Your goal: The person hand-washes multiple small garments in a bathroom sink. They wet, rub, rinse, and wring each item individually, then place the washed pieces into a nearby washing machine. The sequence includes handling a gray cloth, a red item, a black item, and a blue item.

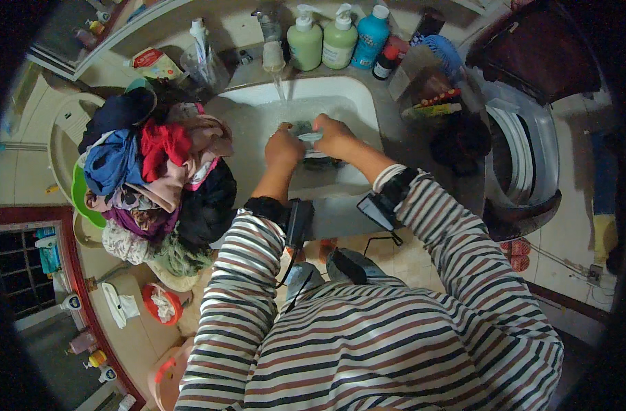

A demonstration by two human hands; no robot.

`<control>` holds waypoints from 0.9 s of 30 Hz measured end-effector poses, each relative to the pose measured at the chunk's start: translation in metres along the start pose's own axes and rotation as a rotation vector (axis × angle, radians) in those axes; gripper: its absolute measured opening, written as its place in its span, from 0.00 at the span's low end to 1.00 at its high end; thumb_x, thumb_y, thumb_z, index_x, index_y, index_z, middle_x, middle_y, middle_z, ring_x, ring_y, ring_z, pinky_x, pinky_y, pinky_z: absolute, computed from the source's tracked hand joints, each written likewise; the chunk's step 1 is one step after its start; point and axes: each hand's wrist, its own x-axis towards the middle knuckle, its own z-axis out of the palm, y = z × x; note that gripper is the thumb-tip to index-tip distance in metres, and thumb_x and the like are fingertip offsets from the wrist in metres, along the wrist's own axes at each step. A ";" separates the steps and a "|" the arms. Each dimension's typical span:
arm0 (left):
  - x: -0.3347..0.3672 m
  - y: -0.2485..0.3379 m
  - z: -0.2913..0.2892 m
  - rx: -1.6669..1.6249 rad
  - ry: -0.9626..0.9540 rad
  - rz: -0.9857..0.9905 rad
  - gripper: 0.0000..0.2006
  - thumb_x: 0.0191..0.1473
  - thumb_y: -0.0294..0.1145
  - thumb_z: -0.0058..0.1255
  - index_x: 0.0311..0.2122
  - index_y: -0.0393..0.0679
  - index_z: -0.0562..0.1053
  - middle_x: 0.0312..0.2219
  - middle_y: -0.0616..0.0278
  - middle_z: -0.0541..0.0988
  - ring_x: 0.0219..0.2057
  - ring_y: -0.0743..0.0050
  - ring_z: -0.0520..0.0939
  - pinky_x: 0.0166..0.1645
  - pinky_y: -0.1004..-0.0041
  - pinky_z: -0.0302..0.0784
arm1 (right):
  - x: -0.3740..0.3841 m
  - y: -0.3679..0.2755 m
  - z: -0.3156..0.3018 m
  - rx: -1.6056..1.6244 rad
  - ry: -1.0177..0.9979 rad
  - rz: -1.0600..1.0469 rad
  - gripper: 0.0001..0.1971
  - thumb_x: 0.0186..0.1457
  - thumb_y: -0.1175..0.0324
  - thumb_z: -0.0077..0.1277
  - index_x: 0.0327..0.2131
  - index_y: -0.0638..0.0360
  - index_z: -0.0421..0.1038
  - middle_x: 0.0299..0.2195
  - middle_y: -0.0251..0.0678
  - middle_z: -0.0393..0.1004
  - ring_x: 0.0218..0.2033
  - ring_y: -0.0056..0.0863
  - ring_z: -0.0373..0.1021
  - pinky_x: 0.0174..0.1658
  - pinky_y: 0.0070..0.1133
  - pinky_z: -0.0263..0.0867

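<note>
My left hand [283, 146] and my right hand [336, 140] are close together over the white sink [370, 130]. Fingers curled, both grip a wet grey-green cloth [310, 138] stretched between them, and a darker part of it hangs below toward the water. What kind of cloth it is cannot be made out. Just beyond my hands, water runs from the faucet [273, 56] into the cloudy water in the basin. My fingertips are partly hidden by the cloth and by my knuckles.
A large heap of clothes [166, 147] stands left of the sink, in a green basin [81, 195]. Pump bottles [305, 41] and a blue bottle [371, 40] line the back ledge. At right is an open-lidded washing machine [525, 147]; a red bin [161, 305] stands lower left.
</note>
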 end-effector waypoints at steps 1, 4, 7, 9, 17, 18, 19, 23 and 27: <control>0.001 0.003 -0.003 -0.016 -0.049 0.040 0.27 0.32 0.36 0.59 0.44 0.47 0.69 0.34 0.53 0.76 0.36 0.59 0.77 0.40 0.68 0.72 | 0.002 0.003 0.006 -0.192 0.091 -0.019 0.23 0.37 0.65 0.53 0.42 0.57 0.63 0.35 0.44 0.70 0.37 0.40 0.68 0.38 0.30 0.63; 0.005 0.012 -0.010 -0.122 -0.198 0.111 0.24 0.31 0.35 0.59 0.41 0.47 0.72 0.32 0.55 0.77 0.33 0.64 0.78 0.38 0.70 0.72 | 0.015 0.010 0.022 -0.309 0.088 0.190 0.20 0.40 0.60 0.52 0.38 0.58 0.68 0.35 0.46 0.71 0.39 0.43 0.68 0.41 0.30 0.63; 0.007 0.010 -0.021 -0.536 -0.412 0.066 0.20 0.37 0.31 0.57 0.41 0.45 0.72 0.31 0.60 0.77 0.31 0.71 0.77 0.36 0.74 0.73 | 0.020 0.019 0.021 -0.189 0.070 0.170 0.15 0.44 0.61 0.48 0.34 0.59 0.70 0.34 0.44 0.72 0.36 0.40 0.70 0.41 0.28 0.65; 0.005 0.004 -0.032 -1.054 -0.583 -0.031 0.19 0.43 0.29 0.54 0.43 0.44 0.70 0.31 0.64 0.76 0.30 0.74 0.76 0.35 0.76 0.74 | 0.017 0.023 0.012 0.237 0.005 0.393 0.12 0.47 0.65 0.47 0.36 0.57 0.70 0.31 0.38 0.73 0.31 0.30 0.69 0.37 0.23 0.66; -0.017 -0.001 -0.041 -1.649 -0.520 -0.079 0.18 0.54 0.29 0.40 0.51 0.45 0.62 0.37 0.62 0.72 0.32 0.76 0.75 0.33 0.77 0.75 | -0.015 0.006 -0.015 1.340 -0.408 -0.196 0.15 0.50 0.69 0.48 0.43 0.59 0.64 0.39 0.30 0.69 0.40 0.25 0.65 0.43 0.22 0.61; -0.018 0.000 -0.038 -1.649 -0.499 -0.104 0.17 0.54 0.27 0.38 0.50 0.44 0.62 0.36 0.61 0.72 0.33 0.75 0.75 0.35 0.76 0.75 | -0.015 0.001 -0.011 1.422 -0.463 -0.306 0.15 0.51 0.66 0.47 0.43 0.58 0.64 0.40 0.31 0.69 0.42 0.25 0.64 0.46 0.25 0.59; -0.020 0.002 -0.034 -1.647 -0.512 -0.117 0.16 0.54 0.27 0.38 0.50 0.44 0.62 0.37 0.61 0.72 0.33 0.74 0.75 0.35 0.76 0.74 | -0.014 -0.002 -0.008 1.505 -0.461 -0.246 0.16 0.52 0.64 0.46 0.43 0.57 0.64 0.41 0.32 0.69 0.42 0.25 0.64 0.46 0.25 0.59; -0.020 0.003 -0.026 -1.495 -0.353 -0.223 0.14 0.53 0.33 0.40 0.46 0.43 0.65 0.37 0.63 0.72 0.37 0.72 0.73 0.36 0.76 0.70 | -0.006 -0.002 -0.009 1.568 -0.586 -0.136 0.18 0.53 0.56 0.44 0.44 0.54 0.64 0.41 0.32 0.69 0.42 0.24 0.65 0.46 0.25 0.58; -0.017 -0.007 -0.022 -1.226 -0.341 -0.188 0.15 0.52 0.41 0.46 0.42 0.45 0.66 0.33 0.65 0.72 0.36 0.74 0.72 0.36 0.74 0.68 | -0.003 0.007 -0.008 1.445 -0.601 -0.056 0.19 0.52 0.52 0.44 0.43 0.52 0.65 0.40 0.32 0.69 0.41 0.24 0.66 0.44 0.23 0.59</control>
